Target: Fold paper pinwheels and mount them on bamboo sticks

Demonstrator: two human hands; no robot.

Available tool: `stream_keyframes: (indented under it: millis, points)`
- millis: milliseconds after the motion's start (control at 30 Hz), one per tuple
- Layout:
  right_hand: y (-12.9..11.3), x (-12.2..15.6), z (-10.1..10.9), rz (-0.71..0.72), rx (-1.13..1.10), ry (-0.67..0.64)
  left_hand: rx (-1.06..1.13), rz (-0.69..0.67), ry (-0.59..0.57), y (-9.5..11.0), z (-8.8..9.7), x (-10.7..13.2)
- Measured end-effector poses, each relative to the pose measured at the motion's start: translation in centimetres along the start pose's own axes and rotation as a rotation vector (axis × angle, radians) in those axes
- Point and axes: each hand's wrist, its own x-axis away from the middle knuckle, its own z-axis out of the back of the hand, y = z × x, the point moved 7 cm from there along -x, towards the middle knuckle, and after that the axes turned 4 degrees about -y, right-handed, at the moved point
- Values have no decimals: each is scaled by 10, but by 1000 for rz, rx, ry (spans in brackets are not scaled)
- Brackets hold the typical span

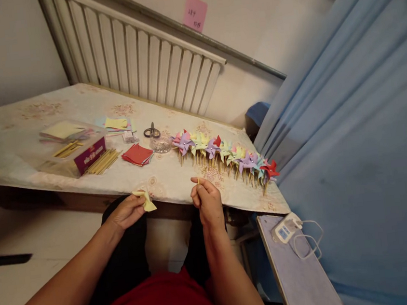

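One tablecloth [172, 185], one held yellow paper [149, 204]

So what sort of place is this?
Probably a room in a home, used for handicraft: there's a radiator, a blue curtain, and a flowered tablecloth bearing many pinwheels.

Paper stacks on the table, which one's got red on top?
The stack just right of the loose bundle of sticks; the other stacks have yellow on top.
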Motion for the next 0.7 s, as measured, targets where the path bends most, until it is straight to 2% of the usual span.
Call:
stream_keyframes:
  millis: [400, 700]
  points:
    - [-3, 5, -2, 24, 0, 8, -23, -25, -8, 11, 11, 2]
    - [-1, 3, -3, 11, -29, 3, -47, -29, 11, 17, 9, 7]
